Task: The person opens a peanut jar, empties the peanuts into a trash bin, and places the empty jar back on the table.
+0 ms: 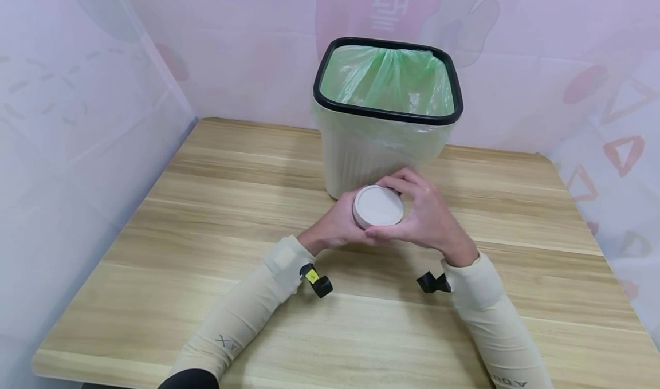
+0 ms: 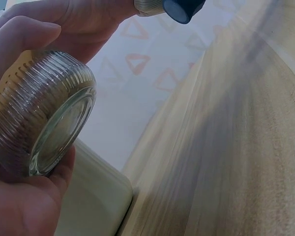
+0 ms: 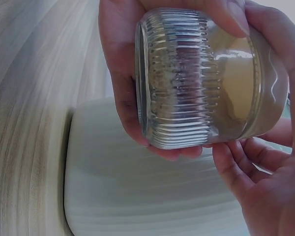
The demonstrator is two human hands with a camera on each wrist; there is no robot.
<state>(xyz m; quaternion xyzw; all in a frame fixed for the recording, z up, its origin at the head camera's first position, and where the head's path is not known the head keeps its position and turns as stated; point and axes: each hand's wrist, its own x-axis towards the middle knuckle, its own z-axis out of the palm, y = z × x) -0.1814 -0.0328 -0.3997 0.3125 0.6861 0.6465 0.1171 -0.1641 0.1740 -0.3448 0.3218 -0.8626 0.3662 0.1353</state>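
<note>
Both hands hold a clear glass jar (image 3: 182, 78) above the table. Its lower body is finely ribbed and its upper part smooth, with a round off-white lid (image 1: 380, 205) on top. My left hand (image 1: 337, 220) cups the ribbed body from the left, fingers curled round it. The right hand (image 1: 428, 214) grips around the lid, thumb at the near side and fingers at the far side. In the left wrist view the jar's thick round base (image 2: 64, 128) faces the camera at a tilt; the left palm (image 2: 19, 206) lies against the glass.
A cream bin (image 1: 361, 160) with a black rim (image 1: 387, 114) and a green plastic liner (image 1: 397, 79) stands just beyond the hands. It rests on the wood-grain table (image 1: 206, 217), near the back edge. Pale printed curtains (image 1: 247, 51) enclose the back and sides.
</note>
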